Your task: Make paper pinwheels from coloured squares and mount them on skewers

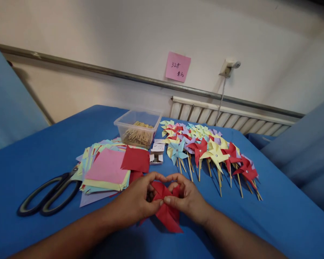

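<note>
Both hands meet at the front middle of the blue table [43, 154]. My left hand [139, 199] and my right hand [186, 198] pinch the same piece of red paper [167, 214], folded corners gathered toward its centre between my fingertips. Its lower points stick out below my hands onto the cloth. A loose red square [136, 159] lies just beyond my left hand, on the edge of a stack of coloured paper squares [106, 167].
Black-handled scissors [50, 194] lie at the left. A clear plastic tub of wooden sticks [137, 127] stands behind the stack, a small white box [157, 153] beside it. Several finished paper pinwheels on sticks [213, 151] cover the right side. A pink note [177, 66] hangs on the wall.
</note>
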A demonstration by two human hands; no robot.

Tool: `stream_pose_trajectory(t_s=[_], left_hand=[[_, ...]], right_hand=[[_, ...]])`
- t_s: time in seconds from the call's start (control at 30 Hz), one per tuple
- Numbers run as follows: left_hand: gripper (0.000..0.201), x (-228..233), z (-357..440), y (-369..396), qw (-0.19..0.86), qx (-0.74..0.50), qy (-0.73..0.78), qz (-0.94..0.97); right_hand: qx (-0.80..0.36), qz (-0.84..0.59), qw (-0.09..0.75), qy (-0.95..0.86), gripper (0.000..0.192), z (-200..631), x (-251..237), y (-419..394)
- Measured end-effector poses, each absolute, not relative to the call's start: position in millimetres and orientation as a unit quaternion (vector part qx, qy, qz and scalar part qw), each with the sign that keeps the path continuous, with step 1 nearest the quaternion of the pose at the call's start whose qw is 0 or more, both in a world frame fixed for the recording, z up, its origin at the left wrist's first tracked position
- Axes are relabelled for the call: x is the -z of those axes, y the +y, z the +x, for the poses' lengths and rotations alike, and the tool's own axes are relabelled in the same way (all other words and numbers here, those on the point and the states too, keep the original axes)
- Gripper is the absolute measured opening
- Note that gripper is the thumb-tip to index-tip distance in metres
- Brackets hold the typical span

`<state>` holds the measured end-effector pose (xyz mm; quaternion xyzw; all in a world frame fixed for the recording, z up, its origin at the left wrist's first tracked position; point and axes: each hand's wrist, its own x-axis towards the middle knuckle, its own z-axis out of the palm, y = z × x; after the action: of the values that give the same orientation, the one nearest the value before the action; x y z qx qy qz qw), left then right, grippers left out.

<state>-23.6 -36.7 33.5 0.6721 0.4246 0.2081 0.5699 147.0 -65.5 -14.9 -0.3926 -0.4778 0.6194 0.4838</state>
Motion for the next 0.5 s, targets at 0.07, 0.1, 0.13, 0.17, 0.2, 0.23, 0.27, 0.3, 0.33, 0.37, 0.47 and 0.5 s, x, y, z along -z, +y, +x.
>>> stream_pose_trajectory(t_s=[0.07,0.1,0.13,0.17,0.2,0.23,0.27,0.3,0.33,0.37,0.47,0.5], left_hand=[[0.039,-35,-24,-37,0.543,-0.214,0.429,0.690],[0.038,-35,-23,-37,0.530,-0.228,0.432,0.693],[0.038,-35,-22,-37,0.520,-0.249,0.435,0.692],[0.037,-34,-21,-36,0.514,-0.275,0.438,0.684],[0.037,-33,-19,-35,0.516,-0.303,0.443,0.668],[0.037,-31,-17,-33,0.526,-0.330,0.447,0.644],[0.037,-28,-15,-32,0.543,-0.355,0.454,0.611],[0.039,-26,-13,-30,0.568,-0.370,0.459,0.574],[0.042,-23,-11,-28,0.600,-0.383,0.457,0.534],[0.043,-20,-9,-27,0.626,-0.401,0.455,0.491],[0.040,-14,-3,-24,0.669,-0.442,0.446,0.398],[0.038,-14,-2,-23,0.677,-0.456,0.437,0.376]], right_hand=[[-0.607,-0.397,0.495,-0.478,0.043,145,15,-64],[-0.599,-0.400,0.507,-0.473,0.042,144,16,-64],[-0.591,-0.405,0.520,-0.465,0.041,142,16,-63],[-0.583,-0.410,0.534,-0.455,0.041,141,15,-61],[-0.573,-0.417,0.549,-0.444,0.041,139,15,-60],[-0.564,-0.423,0.564,-0.431,0.041,137,15,-59],[-0.554,-0.427,0.579,-0.418,0.041,136,15,-57],[-0.546,-0.429,0.595,-0.404,0.041,134,15,-55],[-0.538,-0.429,0.611,-0.391,0.041,132,15,-54],[-0.529,-0.428,0.627,-0.379,0.041,130,15,-52],[-0.493,-0.431,0.668,-0.354,0.042,122,13,-46],[-0.482,-0.432,0.679,-0.347,0.042,119,11,-43]])
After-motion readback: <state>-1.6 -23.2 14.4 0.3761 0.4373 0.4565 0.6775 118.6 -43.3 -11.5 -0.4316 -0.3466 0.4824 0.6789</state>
